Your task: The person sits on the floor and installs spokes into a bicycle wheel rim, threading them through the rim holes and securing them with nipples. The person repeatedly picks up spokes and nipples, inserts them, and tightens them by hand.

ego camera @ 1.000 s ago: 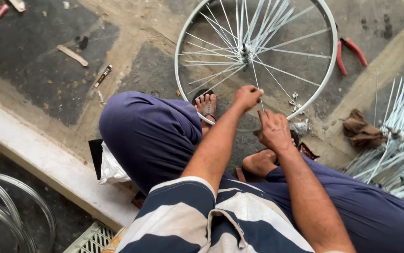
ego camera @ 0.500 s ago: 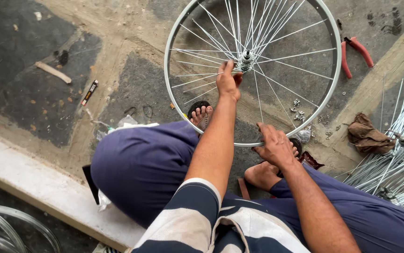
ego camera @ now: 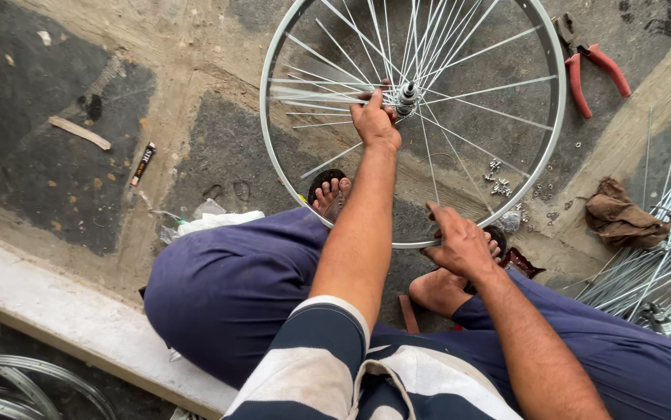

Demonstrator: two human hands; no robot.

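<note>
- Bicycle wheel (ego camera: 541,167) is laid on the concrete floor (ego camera: 195,155), in front of the seated person's feet.
- Hub (ego camera: 407,96) is reached by the left hand (ego camera: 374,122); its grip is curled around spokes just beside the hub.
- Near rim is pinched by the right hand (ego camera: 460,245), grip clenched on it.
- Red-handled pliers (ego camera: 592,66) are seen beyond the wheel; a brown rag (ego camera: 619,218) and loose spokes (ego camera: 662,280) lie to the right.

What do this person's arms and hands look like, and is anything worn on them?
Both arms are bare from above the elbow down. The left hand and right hand wear no gloves, rings or watch that I can see. Short sleeves with broad dark navy and white stripes cover the upper arms.
</note>
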